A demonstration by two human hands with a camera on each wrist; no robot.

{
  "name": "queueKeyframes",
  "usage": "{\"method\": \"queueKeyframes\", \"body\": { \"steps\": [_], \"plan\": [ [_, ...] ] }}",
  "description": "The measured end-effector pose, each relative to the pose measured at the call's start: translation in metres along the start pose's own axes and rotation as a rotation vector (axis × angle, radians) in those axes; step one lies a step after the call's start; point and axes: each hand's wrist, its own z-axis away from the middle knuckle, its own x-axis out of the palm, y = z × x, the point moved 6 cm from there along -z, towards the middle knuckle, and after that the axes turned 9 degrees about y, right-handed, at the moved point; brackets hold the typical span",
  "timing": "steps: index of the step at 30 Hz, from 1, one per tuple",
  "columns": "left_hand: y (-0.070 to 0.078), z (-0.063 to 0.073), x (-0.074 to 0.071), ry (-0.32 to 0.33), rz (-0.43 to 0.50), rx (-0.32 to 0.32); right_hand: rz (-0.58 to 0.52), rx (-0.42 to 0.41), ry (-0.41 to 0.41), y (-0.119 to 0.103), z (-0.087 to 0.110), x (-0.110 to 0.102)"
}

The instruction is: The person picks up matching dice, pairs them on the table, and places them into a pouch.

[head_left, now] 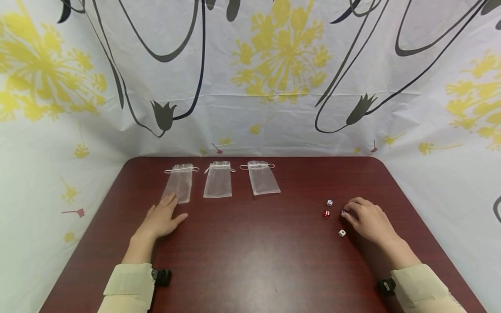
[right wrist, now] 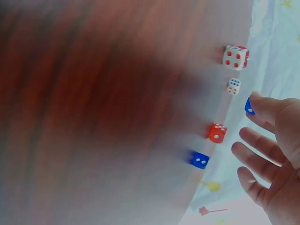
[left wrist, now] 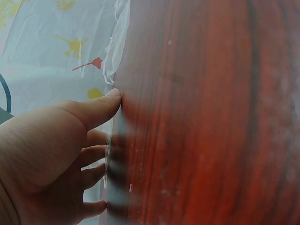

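My left hand (head_left: 159, 219) lies palm down with fingers spread, its fingertips over the lower end of the leftmost sheer drawstring pouch (head_left: 181, 184). Thumb and index finger of my right hand (head_left: 369, 221) pinch a blue die (right wrist: 250, 107) with white dots. Around it are a white die with red dots (right wrist: 233, 57), a small white die with blue dots (right wrist: 233, 86), a red die (right wrist: 217, 133) and another blue die (right wrist: 200, 160). A second red die (right wrist: 246, 57) is mostly hidden behind the white one. In the head view, my right hand hides some dice.
Two more sheer pouches, a middle one (head_left: 218, 180) and a right one (head_left: 264, 178), lie along the back of the dark red table (head_left: 250, 248). A patterned cloth (head_left: 219, 87) hangs behind the table and along both sides.
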Motion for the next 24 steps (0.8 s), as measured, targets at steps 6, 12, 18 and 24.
{"method": "queueKeyframes", "body": {
  "steps": [6, 12, 18, 24],
  "plan": [
    [0.001, 0.000, -0.001, 0.003, 0.007, -0.001, -0.017, 0.005, 0.027, -0.008, -0.007, -0.005],
    [0.002, -0.001, -0.002, 0.011, 0.006, 0.000, -0.045, -0.001, 0.031, -0.022, -0.015, -0.007],
    [0.000, 0.000, -0.001, 0.011, 0.016, -0.005, -0.065, -0.012, 0.009, -0.037, -0.025, -0.007],
    [0.000, 0.001, -0.001, 0.020, 0.012, -0.001, -0.081, -0.069, -0.004, -0.053, -0.032, -0.008]
  ]
}}
